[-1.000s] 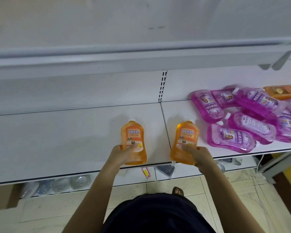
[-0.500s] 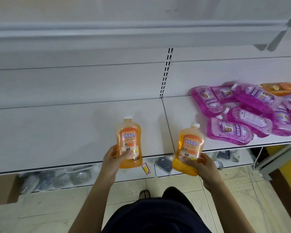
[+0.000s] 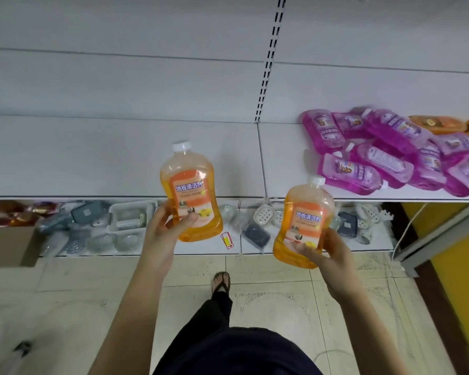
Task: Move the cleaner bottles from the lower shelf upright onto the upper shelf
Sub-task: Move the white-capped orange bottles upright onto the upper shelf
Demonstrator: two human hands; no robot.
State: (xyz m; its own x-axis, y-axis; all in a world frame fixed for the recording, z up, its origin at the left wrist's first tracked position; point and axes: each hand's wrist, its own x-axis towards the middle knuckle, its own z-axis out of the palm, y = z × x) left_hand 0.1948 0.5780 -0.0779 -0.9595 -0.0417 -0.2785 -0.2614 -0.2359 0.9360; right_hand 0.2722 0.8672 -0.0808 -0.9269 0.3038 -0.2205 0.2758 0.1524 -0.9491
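The step in hand looks like the carry: two orange cleaner bottles are held clear of the lower shelf (image 3: 92,163), on their way up. The left hand (image 3: 171,226) is curled round the lower body of the left orange bottle (image 3: 190,190), thumb across the label, just left of the frame's centre. The right hand (image 3: 325,253) grips the base of the right orange bottle (image 3: 303,220), fingers wrapped beneath it, right of centre and a little lower. Both overlap the shelf's front edge in the picture.

Each bottle has its white cap uppermost and its label towards the camera. The long axes run nearly up and down the frame: the left cap leans slightly left, the right cap slightly right.

The upper shelf is out of view above the frame, so the next move probably calls for raising both arms and setting each base flat on it. A heap of purple cleaner bottles (image 3: 390,155) lies on its sides at the right of the lower shelf.
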